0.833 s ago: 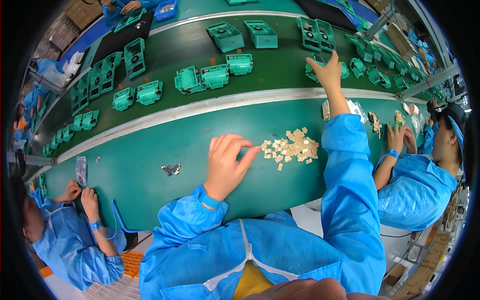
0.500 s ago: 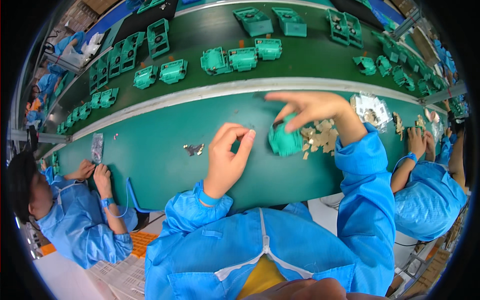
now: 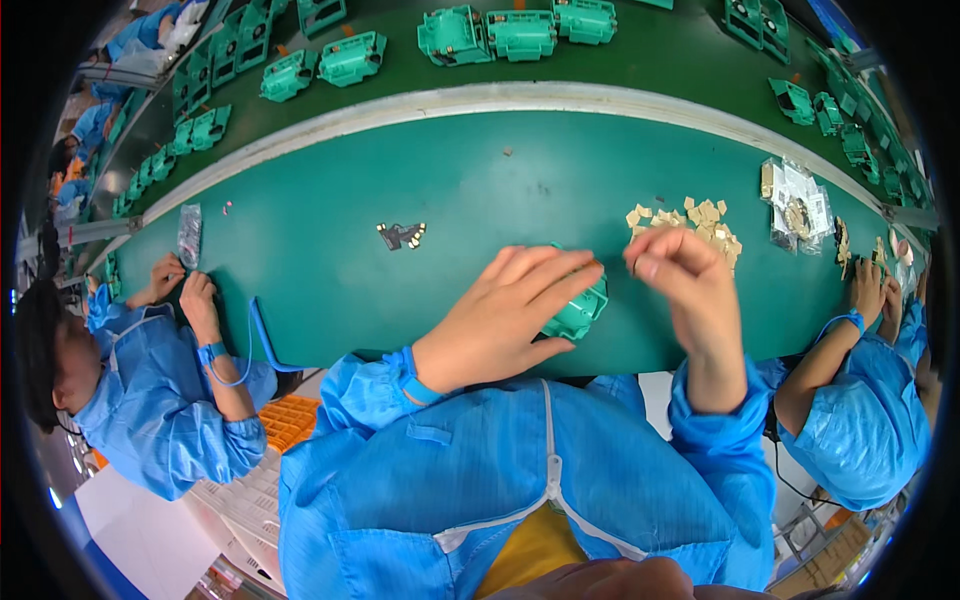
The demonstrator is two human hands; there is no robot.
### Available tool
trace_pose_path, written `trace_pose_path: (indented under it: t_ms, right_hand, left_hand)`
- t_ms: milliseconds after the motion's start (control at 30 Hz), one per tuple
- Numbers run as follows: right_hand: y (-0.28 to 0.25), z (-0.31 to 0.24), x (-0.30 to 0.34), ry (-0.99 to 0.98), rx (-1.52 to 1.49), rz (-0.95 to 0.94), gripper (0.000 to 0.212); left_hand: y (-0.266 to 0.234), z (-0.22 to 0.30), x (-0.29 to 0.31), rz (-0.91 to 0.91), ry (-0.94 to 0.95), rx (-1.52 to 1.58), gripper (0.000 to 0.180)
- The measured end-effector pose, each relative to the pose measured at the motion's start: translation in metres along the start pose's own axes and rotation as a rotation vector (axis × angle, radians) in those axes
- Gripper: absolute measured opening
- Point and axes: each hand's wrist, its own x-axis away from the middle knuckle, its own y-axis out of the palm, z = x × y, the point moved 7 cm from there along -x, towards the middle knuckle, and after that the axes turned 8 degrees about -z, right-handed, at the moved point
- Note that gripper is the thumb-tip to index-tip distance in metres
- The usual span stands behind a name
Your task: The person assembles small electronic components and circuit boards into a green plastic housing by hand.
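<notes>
A small green plastic housing (image 3: 578, 314) is on the green work surface in front of me. My left hand (image 3: 505, 318) grips it, fingers stretched across its far side and thumb along the near side; much of the housing is hidden beneath. Just right of it, my right hand (image 3: 690, 285) is raised with thumb and fingertips pinched together. Whatever sits in that pinch, if anything, is too small to tell. Beyond the right hand lies a loose pile of small beige square pieces (image 3: 708, 222), partly covered by the fingers.
Several small black parts with pale ends (image 3: 402, 235) lie left of centre. Clear plastic bags (image 3: 800, 205) lie at the right. Past a pale rail (image 3: 470, 103), more green housings (image 3: 522, 35) stand on a belt. Co-workers sit at my left (image 3: 165, 400) and right (image 3: 850, 410).
The housing has come nearer to me. My left hand, empty before, is now on it, while my right hand has left it and closed into a pinch by the beige pieces. My view has shifted.
</notes>
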Motion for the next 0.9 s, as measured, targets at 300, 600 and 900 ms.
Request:
trace_pose_path:
  t_ms: [300, 600, 900]
  right_hand:
    - [0.004, 0.061, 0.042, 0.062, -0.093, 0.146, 0.013]
    - [0.008, 0.057, 0.035, 0.161, -0.064, 0.093, 0.022]
    - [0.010, 0.055, 0.035, 0.222, 0.037, 0.067, 0.023]
  left_hand:
    - [0.002, -0.008, 0.000, 0.354, -0.243, 0.095, 0.083]
    - [0.018, -0.023, -0.002, 0.373, -0.247, 0.303, 0.064]
    - [0.020, -0.022, -0.005, 0.375, -0.276, 0.301, 0.063]
